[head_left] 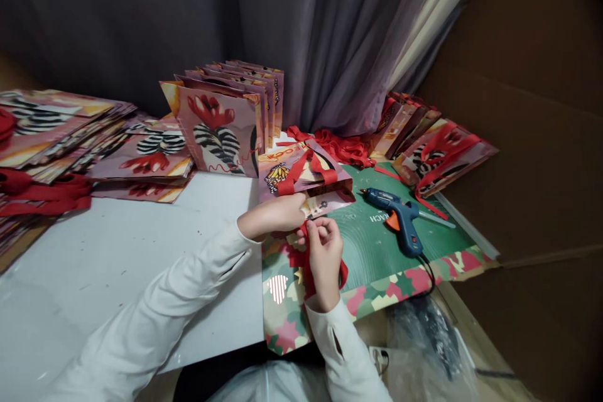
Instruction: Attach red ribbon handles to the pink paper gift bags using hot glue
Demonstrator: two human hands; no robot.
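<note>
A printed paper gift bag (301, 169) with a butterfly and a red ribbon handle lies flat in front of me, its mouth toward me. My left hand (282, 212) is closed at the bag's near edge, fingers bent over the rim; the fingertips are partly hidden. My right hand (325, 248) is just nearer to me, with thumb and fingers pinched on a red ribbon (308, 270) that hangs down beside the palm. To the right, a blue glue gun (398, 213) with an orange trigger lies on a green printed board (358, 251), a glue stick in its back.
Several bags (221, 129) stand upright at the back. Flat bags (141, 163) are stacked at left with red ribbons (42, 195) on top. A ribbon heap (342, 146) and bags with handles (443, 154) lie at back right. A cardboard wall (527, 119) bounds the right side.
</note>
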